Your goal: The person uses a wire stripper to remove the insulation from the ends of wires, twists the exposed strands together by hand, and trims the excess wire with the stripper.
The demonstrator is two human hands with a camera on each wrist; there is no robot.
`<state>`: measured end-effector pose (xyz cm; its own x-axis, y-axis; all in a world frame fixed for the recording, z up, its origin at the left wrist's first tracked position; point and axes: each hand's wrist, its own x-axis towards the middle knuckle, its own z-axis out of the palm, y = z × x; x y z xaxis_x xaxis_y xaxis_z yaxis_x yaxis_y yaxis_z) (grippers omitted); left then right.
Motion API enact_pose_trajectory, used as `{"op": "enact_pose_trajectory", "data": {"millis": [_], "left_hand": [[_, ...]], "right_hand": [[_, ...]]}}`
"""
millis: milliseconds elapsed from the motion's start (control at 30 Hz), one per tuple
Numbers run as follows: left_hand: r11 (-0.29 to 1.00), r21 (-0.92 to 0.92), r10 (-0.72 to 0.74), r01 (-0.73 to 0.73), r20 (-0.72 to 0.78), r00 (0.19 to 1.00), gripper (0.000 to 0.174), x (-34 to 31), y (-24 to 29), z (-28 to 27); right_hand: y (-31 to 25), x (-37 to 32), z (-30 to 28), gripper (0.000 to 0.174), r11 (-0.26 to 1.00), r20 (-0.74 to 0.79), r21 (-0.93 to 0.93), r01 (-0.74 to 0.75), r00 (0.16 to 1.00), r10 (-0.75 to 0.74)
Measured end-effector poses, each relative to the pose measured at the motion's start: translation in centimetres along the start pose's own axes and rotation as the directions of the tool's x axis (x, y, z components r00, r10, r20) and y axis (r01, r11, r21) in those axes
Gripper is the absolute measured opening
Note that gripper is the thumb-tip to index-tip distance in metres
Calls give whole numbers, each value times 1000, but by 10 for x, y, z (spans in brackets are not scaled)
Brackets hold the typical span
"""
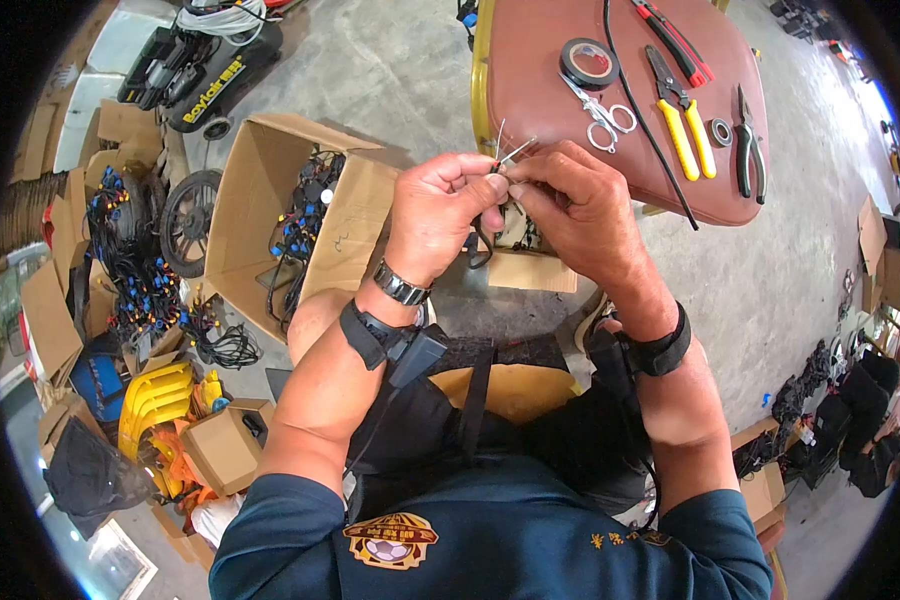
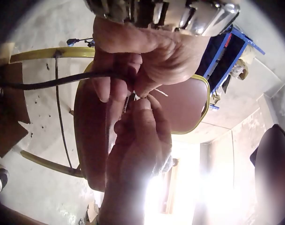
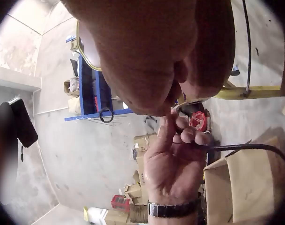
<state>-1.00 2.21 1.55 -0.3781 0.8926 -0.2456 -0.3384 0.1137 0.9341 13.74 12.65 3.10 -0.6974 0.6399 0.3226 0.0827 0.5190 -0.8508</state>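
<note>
My left hand [image 1: 432, 215] pinches a black cable [image 2: 53, 82] near its end, between thumb and fingers. From that end stick thin pale wires [image 1: 517, 152], pointing up and to the right in the head view. Close against it, my right hand [image 1: 585, 205] has its thumb and forefinger pinched on the wires at the cable's end; the exact spot is hidden behind the fingertips. Below the left hand, the cable [image 3: 241, 147] trails off in a loose curve. Both hands are held in front of the seat's near edge.
On the brown chair seat [image 1: 530, 60] lie black tape [image 1: 589, 64], folding scissors [image 1: 602, 122], yellow-handled wire strippers [image 1: 685, 130], black pliers [image 1: 747, 150], a red-and-black utility knife [image 1: 676, 42] and another black cable [image 1: 642, 120]. An open carton [image 1: 240, 215] with wire harnesses stands left.
</note>
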Motion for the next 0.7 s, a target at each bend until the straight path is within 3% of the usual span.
{"op": "enact_pose_trajectory", "data": {"millis": [100, 567, 700], "left_hand": [[999, 49, 0, 0, -15, 1000, 19, 0, 0, 1], [977, 210, 17, -27, 51, 999, 17, -7, 0, 8], [986, 165, -2, -6, 45, 999, 16, -7, -1, 9]], "right_hand": [[0, 1, -1, 15, 998, -16, -9, 60, 998, -60], [4, 6, -16, 9, 987, -65, 79, -140, 987, 145], [1, 5, -15, 9, 981, -69, 106, -161, 983, 169]]}}
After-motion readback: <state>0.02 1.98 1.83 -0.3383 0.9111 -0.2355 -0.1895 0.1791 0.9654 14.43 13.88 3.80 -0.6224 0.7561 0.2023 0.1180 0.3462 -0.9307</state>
